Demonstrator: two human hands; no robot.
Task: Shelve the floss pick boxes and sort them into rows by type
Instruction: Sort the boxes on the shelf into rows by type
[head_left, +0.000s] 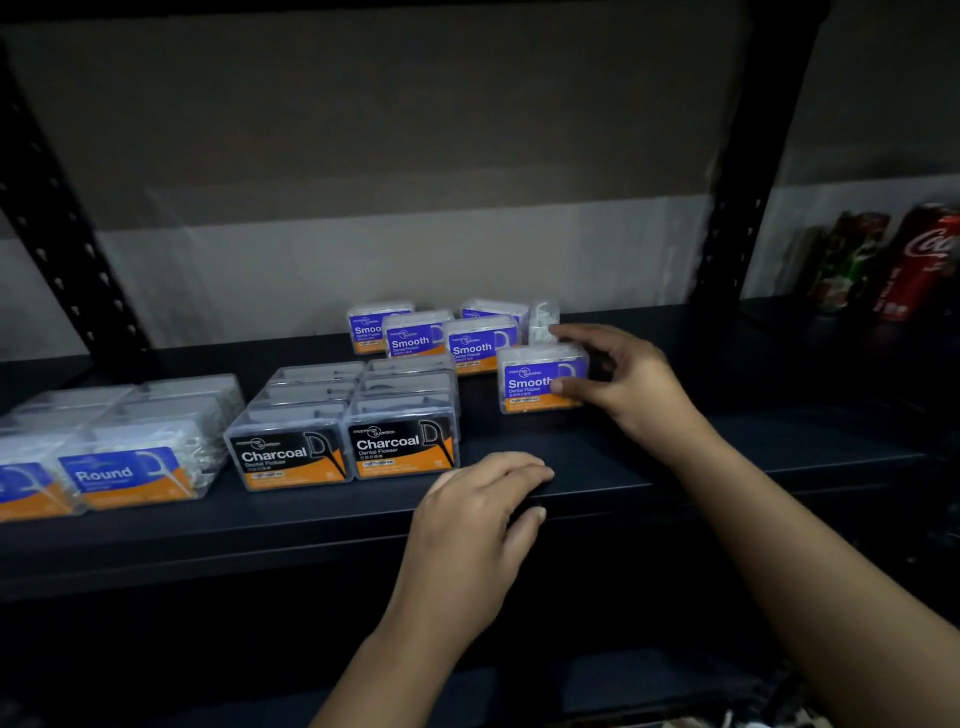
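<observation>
Where the dark shelf (649, 467) begins at the left, the Round boxes (124, 475) stand in two rows running front to back, with blue-and-orange labels facing forward. Just beside them to the right, the Charcoal boxes (402, 447) form two further rows, black-and-orange labels to the front, the two front boxes touching side by side. Behind and to the right of these, near the back wall, the Smooth boxes (415, 338) with purple labels stand in a loose, staggered cluster; one clear box (544, 322) at the cluster's right end is turned so that no label shows.

The left hand (470, 525) rests on the front edge of the shelf, below the Charcoal rows, its fingers lying flat on top and the thumb under the lip; it holds no box. The right hand (631, 382) grips a single Smooth box (540, 382), thumb on the label face and fingers over the top. This box stands upright on the shelf, forward and right of the cluster. At far right, beyond the black upright post (737, 208), drink cans (919, 260) stand in the neighbouring bay.
</observation>
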